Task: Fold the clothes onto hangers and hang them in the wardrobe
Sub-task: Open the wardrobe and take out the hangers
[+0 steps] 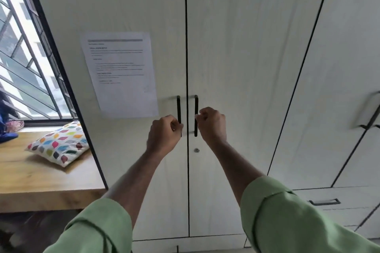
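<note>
The tall, pale wood-grain wardrobe (236, 47) stands shut, its two centre doors meeting at a thin dark seam. The left hand (163, 136) curls its fingers round the slim black bar handle on the left door (178, 109), while the right hand (211, 124) grips the matching black bar handle on the right door (196, 107). Both green sleeves are rolled back. A printed white paper sheet (121, 72) is stuck to the left door. Beside the wardrobe, a white cushion with coloured leaf shapes (58, 144) lies on the wooden tabletop (41, 183) under the window.
</note>
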### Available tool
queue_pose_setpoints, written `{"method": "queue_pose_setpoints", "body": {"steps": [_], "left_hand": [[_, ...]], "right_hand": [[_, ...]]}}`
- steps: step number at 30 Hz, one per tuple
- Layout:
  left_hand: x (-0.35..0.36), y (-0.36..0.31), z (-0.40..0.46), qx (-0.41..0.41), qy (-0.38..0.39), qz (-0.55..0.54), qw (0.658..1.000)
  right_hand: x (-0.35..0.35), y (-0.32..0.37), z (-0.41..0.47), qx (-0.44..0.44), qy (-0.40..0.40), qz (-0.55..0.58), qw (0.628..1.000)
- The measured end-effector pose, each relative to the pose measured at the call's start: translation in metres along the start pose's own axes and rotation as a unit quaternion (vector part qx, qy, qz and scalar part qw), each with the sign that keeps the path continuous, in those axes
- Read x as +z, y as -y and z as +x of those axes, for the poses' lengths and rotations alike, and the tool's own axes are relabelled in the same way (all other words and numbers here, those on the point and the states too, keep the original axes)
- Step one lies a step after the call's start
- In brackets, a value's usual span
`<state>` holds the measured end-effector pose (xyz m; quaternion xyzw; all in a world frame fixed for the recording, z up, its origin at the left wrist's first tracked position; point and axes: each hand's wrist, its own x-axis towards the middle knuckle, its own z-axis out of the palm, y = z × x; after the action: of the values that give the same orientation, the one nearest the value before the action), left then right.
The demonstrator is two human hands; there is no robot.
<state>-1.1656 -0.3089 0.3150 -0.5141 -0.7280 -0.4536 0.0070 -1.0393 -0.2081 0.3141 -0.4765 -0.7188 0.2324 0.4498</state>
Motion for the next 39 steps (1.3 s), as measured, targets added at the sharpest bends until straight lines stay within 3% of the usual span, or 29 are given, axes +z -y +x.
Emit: {"method": "queue_pose_setpoints", "body": {"steps": [11,19,31,39], "left_hand": [[0.016,0.016,0.056,0.004,-0.022,0.006,1.000],[0.016,0.021,0.045,0.008,0.001,-0.001,1.000],[0.013,0.012,-0.002,0.043,0.046,-0.018,0.998],[0.020,-0.012,-0.067,0.066,0.119,-0.048,0.990]], "right_hand": [[0.036,-0.007,0.055,0.018,0.002,0.012,1.000],[0.029,-0.005,0.050,0.017,0.025,0.015,0.999],[-0.016,-0.012,-0.040,0.022,-0.058,0.081,0.995],[-0.072,-0.011,-0.113,0.054,-0.134,0.110,0.983]]}}
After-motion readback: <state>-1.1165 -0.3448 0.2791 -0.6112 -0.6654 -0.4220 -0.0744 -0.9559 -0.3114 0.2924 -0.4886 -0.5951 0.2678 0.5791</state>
